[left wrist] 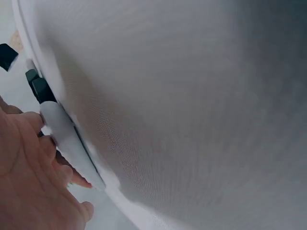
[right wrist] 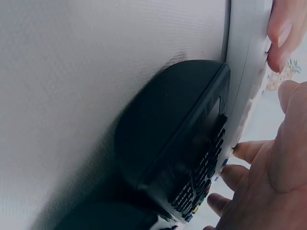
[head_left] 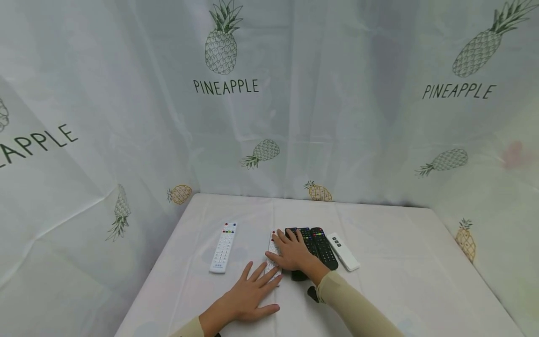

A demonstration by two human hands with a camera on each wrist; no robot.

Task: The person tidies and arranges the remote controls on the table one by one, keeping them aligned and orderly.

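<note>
A white remote control (head_left: 274,248) lies on the table, partly covered by both hands. My left hand (head_left: 250,297) has its fingers spread, fingertips at the remote's near end; in the left wrist view they are along the side of the white remote (left wrist: 69,139). My right hand (head_left: 292,255) reaches over the same remote's upper part, fingers extended and thumb across its middle. Beneath and right of that hand is a row of black remotes, the rightmost black remote (head_left: 323,248) mostly uncovered. The right wrist view shows a black remote (right wrist: 177,110) against the white one.
A slim white remote (head_left: 343,252) with few buttons lies right of the black ones. Another white remote (head_left: 223,248) lies apart on the left. The white-covered table (head_left: 404,262) meets a pineapple-print curtain (head_left: 337,117) at the back and sides.
</note>
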